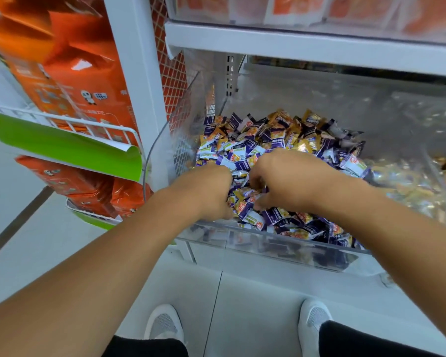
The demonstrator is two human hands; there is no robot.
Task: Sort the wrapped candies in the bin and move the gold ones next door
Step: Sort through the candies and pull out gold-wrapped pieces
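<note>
Wrapped candies, purple, white and gold, heaped in our clear plastic bin on the lower shelf.
Our left hand and right hand sit close together in the pile, fingers curled into wrappers. The neighbouring bin to the right holds gold candies.

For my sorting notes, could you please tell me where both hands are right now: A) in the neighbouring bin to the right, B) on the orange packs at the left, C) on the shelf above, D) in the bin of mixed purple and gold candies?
D: the left hand and right hand both dig into the mixed candies in the clear bin.
</note>
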